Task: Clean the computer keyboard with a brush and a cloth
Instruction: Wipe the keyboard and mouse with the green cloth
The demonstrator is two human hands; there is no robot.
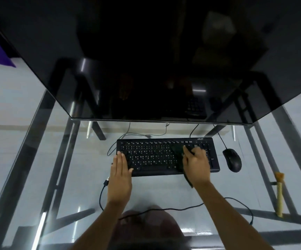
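The light, stiff keyboard lay mid-tabletop, so the left hand pressed flat on its left end while the right hand gripped the soft, floppy cloth on its keys.

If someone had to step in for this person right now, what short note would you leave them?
Left hand: flat, fingers straight, steadying the keyboard at its left end.
Right hand: holds the dark cloth against the keys right of centre.
Brush: lying untouched at the right edge of the glass desk, beyond the mouse.
Done: cloth wiping is under way; how much is covered cannot be told.
Left: finish wiping; brushing may remain.
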